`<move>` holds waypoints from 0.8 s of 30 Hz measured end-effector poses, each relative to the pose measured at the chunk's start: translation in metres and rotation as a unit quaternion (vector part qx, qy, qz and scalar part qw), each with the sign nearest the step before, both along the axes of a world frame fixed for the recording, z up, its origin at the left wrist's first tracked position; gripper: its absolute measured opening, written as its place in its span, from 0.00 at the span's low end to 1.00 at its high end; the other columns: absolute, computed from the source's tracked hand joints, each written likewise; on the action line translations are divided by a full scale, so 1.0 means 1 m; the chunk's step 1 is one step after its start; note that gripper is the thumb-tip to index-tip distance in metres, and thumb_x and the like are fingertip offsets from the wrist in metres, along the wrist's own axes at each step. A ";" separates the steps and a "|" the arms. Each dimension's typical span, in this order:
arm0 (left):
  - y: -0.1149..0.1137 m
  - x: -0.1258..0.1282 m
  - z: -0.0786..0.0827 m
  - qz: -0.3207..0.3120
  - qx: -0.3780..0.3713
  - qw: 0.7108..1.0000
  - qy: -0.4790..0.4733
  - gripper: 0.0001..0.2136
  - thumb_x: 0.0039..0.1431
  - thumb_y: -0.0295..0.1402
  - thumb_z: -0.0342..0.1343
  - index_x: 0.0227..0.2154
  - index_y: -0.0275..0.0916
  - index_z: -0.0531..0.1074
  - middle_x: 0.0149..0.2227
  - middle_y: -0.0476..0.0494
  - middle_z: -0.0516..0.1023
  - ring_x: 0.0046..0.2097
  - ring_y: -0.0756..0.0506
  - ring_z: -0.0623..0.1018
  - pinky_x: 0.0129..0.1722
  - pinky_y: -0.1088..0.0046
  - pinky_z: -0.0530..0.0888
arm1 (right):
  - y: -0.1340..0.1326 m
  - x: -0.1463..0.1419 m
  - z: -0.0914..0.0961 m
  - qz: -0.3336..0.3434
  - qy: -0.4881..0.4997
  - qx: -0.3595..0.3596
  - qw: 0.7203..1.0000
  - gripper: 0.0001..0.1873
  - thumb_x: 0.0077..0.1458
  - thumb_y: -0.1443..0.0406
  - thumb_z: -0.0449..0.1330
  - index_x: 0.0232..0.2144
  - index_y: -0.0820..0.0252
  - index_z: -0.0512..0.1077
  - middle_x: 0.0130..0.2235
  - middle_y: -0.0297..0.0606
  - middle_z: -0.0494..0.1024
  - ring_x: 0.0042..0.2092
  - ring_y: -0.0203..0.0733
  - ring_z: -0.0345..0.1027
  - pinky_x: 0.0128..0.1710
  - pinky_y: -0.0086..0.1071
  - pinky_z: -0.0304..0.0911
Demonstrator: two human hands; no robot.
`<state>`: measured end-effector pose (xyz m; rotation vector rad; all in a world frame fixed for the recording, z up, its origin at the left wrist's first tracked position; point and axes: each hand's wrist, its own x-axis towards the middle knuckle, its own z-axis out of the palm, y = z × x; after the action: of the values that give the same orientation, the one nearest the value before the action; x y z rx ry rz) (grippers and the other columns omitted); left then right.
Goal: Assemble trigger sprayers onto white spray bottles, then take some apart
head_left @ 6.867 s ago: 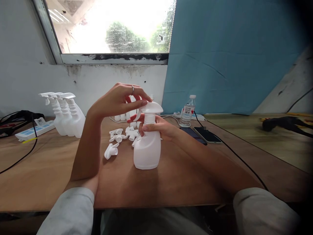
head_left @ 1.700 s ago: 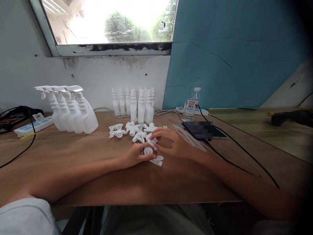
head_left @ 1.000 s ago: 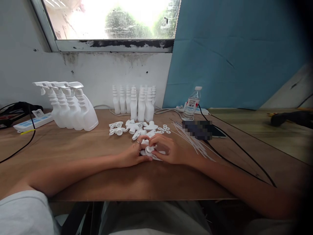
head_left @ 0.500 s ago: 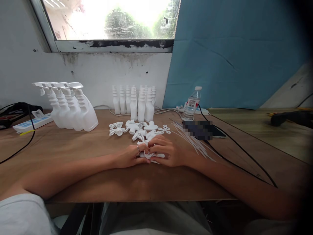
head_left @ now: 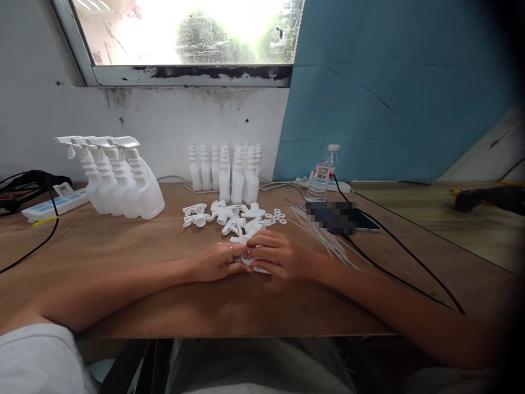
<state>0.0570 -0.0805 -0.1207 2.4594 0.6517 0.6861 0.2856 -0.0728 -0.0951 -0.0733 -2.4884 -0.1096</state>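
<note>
Head view, single camera. Both forearms lie flat on the wooden table point(head_left: 123, 257), hands meeting at its middle. Left hand point(head_left: 219, 261), ring on one finger, is curled with fingertips pinching a small white spray-head part point(head_left: 249, 259); right hand point(head_left: 281, 256) is cupped over the same part from the other side, fingers bent down onto it. Part mostly covered, resting on or just above the tabletop; exact shape not resolvable.

Just beyond the hands: loose pile of white trigger heads point(head_left: 223, 214), a scatter of small white washers point(head_left: 276, 214), and a fan of thin clear dip tubes point(head_left: 324, 235) to the right. Row of finished spray bottles point(head_left: 118, 178) stands at left; cluster of capless bottles point(head_left: 227, 172) by the wall.

Risk, as judged: the part is small and hidden under both hands, so a slip of the pinch could send it into the pile. The right forearm lies near the tubes and a black cable point(head_left: 410, 268); a sweep could scatter them.

Writing: water bottle point(head_left: 321, 174) carries a red-and-white label, unreadable. Power strip point(head_left: 53, 205) markings too small. Phone point(head_left: 340, 216) screen is blurred out.
</note>
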 end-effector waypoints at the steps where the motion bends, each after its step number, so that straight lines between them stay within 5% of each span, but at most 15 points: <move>1: 0.000 0.000 0.000 -0.003 -0.001 1.000 -0.005 0.11 0.64 0.40 0.55 0.34 0.37 0.68 0.33 0.49 0.72 0.35 0.50 0.70 0.37 0.77 0.67 | 0.000 0.000 0.000 0.000 -0.001 -0.010 1.000 0.06 0.64 0.69 0.54 0.40 0.62 0.71 0.40 0.44 0.76 0.42 0.39 0.69 0.45 0.35 0.67; 9: -0.001 0.000 0.001 0.008 0.009 1.000 0.015 0.12 0.64 0.42 0.53 0.35 0.38 0.67 0.34 0.47 0.73 0.35 0.49 0.72 0.38 0.74 0.68 | 0.000 -0.001 -0.007 0.004 0.025 0.014 1.000 0.05 0.61 0.72 0.55 0.40 0.65 0.70 0.39 0.46 0.75 0.42 0.41 0.68 0.43 0.36 0.68; 14: -0.002 0.002 0.000 0.104 -0.034 0.994 0.005 0.15 0.61 0.46 0.55 0.39 0.40 0.60 0.31 0.52 0.70 0.31 0.50 0.69 0.34 0.73 0.67 | -0.009 -0.005 -0.008 -0.109 0.027 0.072 0.991 0.10 0.59 0.70 0.55 0.44 0.65 0.69 0.47 0.51 0.73 0.49 0.50 0.66 0.49 0.48 0.66; 24: 0.000 -0.001 -0.006 0.065 -0.025 0.997 -0.040 0.16 0.61 0.43 0.56 0.40 0.42 0.56 0.35 0.51 0.68 0.34 0.50 0.70 0.35 0.74 0.69 | -0.020 -0.006 -0.003 -0.076 -0.015 -0.181 0.980 0.12 0.63 0.71 0.50 0.48 0.63 0.67 0.54 0.51 0.67 0.57 0.45 0.61 0.57 0.41 0.64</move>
<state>0.0556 -0.0805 -0.1267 2.3471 0.7939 0.8036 0.2792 -0.0931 -0.0976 -0.4187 -2.5012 0.2825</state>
